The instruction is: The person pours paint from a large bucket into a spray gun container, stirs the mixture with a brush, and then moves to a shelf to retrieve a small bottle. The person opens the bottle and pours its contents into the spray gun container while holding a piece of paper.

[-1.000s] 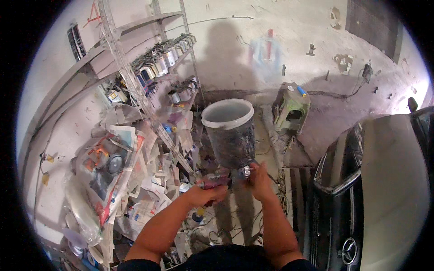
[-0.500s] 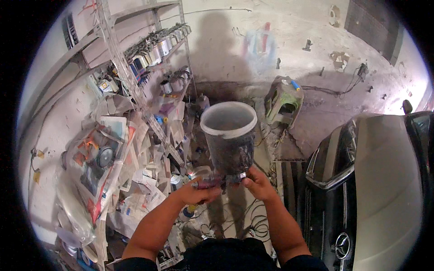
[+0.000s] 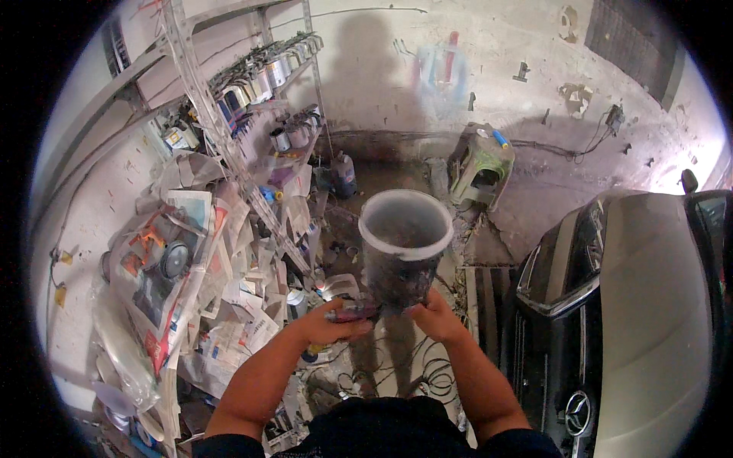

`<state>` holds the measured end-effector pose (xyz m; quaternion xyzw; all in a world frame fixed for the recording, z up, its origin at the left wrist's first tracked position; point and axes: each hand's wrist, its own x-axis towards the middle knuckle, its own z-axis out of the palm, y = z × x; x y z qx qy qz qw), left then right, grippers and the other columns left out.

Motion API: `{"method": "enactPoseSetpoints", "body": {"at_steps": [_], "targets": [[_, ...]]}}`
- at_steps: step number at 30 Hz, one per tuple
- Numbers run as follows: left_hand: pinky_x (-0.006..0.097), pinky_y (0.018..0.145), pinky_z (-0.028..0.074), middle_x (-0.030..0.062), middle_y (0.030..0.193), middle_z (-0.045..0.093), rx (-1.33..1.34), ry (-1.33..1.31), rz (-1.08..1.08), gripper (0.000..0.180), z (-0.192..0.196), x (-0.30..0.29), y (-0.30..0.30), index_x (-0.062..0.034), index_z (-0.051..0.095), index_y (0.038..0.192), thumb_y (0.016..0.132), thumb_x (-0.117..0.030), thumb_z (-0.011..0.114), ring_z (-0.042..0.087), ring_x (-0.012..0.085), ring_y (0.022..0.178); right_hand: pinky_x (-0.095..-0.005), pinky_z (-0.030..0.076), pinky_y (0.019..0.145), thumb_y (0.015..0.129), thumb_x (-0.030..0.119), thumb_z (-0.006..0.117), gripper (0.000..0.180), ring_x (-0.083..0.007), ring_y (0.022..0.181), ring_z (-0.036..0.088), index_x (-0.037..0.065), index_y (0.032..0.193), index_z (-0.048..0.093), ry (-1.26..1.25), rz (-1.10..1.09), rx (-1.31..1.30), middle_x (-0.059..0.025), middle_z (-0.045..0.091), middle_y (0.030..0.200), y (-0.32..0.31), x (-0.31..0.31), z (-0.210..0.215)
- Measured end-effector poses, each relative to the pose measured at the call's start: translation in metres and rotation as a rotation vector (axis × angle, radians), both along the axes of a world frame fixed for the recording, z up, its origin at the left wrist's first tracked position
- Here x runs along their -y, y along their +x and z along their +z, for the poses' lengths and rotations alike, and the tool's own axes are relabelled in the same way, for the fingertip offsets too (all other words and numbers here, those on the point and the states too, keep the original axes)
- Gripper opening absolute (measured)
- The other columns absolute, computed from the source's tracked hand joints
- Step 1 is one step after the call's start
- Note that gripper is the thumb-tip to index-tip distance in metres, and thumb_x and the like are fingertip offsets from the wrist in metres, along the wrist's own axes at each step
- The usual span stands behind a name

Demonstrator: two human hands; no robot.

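An open, round, grime-dark container with a whitish rim (image 3: 401,276) sits just beyond the parted hands. The bare right hand (image 3: 437,317) curls by its base, grip hidden from me; the bare left hand (image 3: 324,327) clasps a slim reddish-purple tool (image 3: 351,311).

Looks dim and grainy. Flares white at far right, above the beige-and-black car (image 3: 657,305). Throws a broad, soft-edged human shadow (image 3: 370,84) onto the stained off-white plaster wall (image 3: 519,38), lit from behind the camera. Bends the grey metal shelving (image 3: 196,84) toward the blackened rim. Blurs the small dark-red object (image 3: 355,311) in the bare left hand (image 3: 327,325).
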<state>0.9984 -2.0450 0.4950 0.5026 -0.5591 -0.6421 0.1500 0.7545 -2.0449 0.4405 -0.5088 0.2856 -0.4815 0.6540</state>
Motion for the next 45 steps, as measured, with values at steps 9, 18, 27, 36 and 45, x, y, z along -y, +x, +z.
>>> {"method": "enactPoseSetpoints", "body": {"at_steps": [9, 18, 27, 36, 45], "targets": [[0.024, 0.066, 0.043, -0.0007, 0.07, 0.059, 0.011, 0.044, -0.056, 0.04, -0.006, 0.001, -0.005, -0.0041, 0.06, 0.092, 0.078, -0.039, 0.073, 0.052, 0.0087, 0.063, -0.0361, 0.047, 0.085, 0.086, 0.003, 0.057, 0.048, -0.0232, 0.1, 0.058, 0.006, 0.13, 0.04, 0.366, 0.366, 0.126, -0.009, 0.06, 0.109, -0.018, 0.018, -0.026], [0.028, 0.067, 0.047, 0.0036, 0.082, 0.064, -0.001, 0.064, 0.061, 0.057, -0.028, 0.0, 0.017, -0.0001, 0.056, 0.11, 0.074, -0.039, 0.077, 0.057, 0.0115, 0.071, -0.037, 0.046, 0.083, 0.09, 0.014, 0.051, 0.043, -0.0217, 0.102, 0.056, 0.008, 0.131, 0.039, 0.429, 0.204, 0.454, -0.0104, 0.056, 0.116, 0.005, 0.005, -0.018], [0.028, 0.068, 0.048, 0.0061, 0.088, 0.064, 0.0, 0.051, 0.014, 0.049, -0.021, -0.004, 0.034, -0.0048, 0.06, 0.108, 0.075, -0.038, 0.076, 0.06, 0.0129, 0.076, -0.0379, 0.05, 0.078, 0.084, 0.008, 0.058, 0.04, -0.0257, 0.093, 0.061, 0.006, 0.121, 0.044, 0.256, -0.104, 0.061, -0.0128, 0.056, 0.113, 0.002, 0.006, -0.008], [0.033, 0.07, 0.048, 0.007, 0.081, 0.065, 0.123, -0.328, -0.025, 0.027, -0.03, -0.024, 0.032, -0.0049, 0.062, 0.092, 0.083, -0.03, 0.068, 0.059, 0.0131, 0.075, -0.0397, 0.049, 0.083, 0.076, 0.006, 0.066, 0.045, -0.0277, 0.098, 0.059, 0.007, 0.118, 0.049, -0.408, -0.339, -0.057, -0.0122, 0.058, 0.109, -0.057, 0.008, 0.128], [0.035, 0.058, 0.044, 0.0138, 0.071, 0.059, 0.072, -0.667, -0.117, 0.018, -0.099, -0.054, 0.047, -0.0046, 0.063, 0.092, 0.08, -0.017, 0.066, 0.058, 0.0277, 0.062, -0.0376, 0.045, 0.086, 0.07, 0.016, 0.068, 0.034, -0.025, 0.103, 0.051, 0.008, 0.101, 0.058, -1.078, 0.12, -1.142, -0.0078, 0.06, 0.103, 0.003, -0.002, 0.187]]}}
